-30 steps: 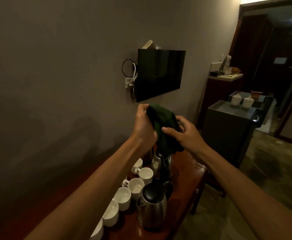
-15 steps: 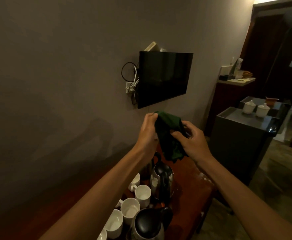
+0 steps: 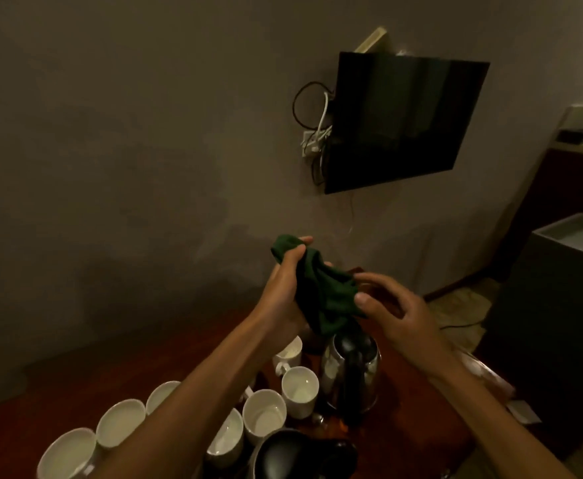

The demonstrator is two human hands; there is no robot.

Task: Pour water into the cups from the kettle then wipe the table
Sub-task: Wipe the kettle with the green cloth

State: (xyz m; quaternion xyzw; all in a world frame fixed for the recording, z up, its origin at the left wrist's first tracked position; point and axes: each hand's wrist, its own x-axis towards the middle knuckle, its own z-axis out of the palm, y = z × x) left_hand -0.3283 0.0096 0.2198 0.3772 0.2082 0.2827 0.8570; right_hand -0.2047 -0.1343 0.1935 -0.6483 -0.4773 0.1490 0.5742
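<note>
Drawn out of its bunch, the dark green cloth (image 3: 328,295) now hung from the left hand (image 3: 285,288), which gripped its top. The right hand (image 3: 397,316) had loosened, fingers spread at the cloth's edge; I couldn't tell if they pinched it. Wiping looked next, but a black-lidded kettle (image 3: 283,454), white ceramic cups (image 3: 264,413) and a steel kettle (image 3: 350,371) crowded the red-brown wooden table (image 3: 76,385) below.

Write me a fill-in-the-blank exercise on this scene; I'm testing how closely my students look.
The left hand grips a dark ____ cloth.
The white cups stand to the ____ of the steel kettle.
The black screen hangs on the ____.
Missing: green; left; wall.
</note>
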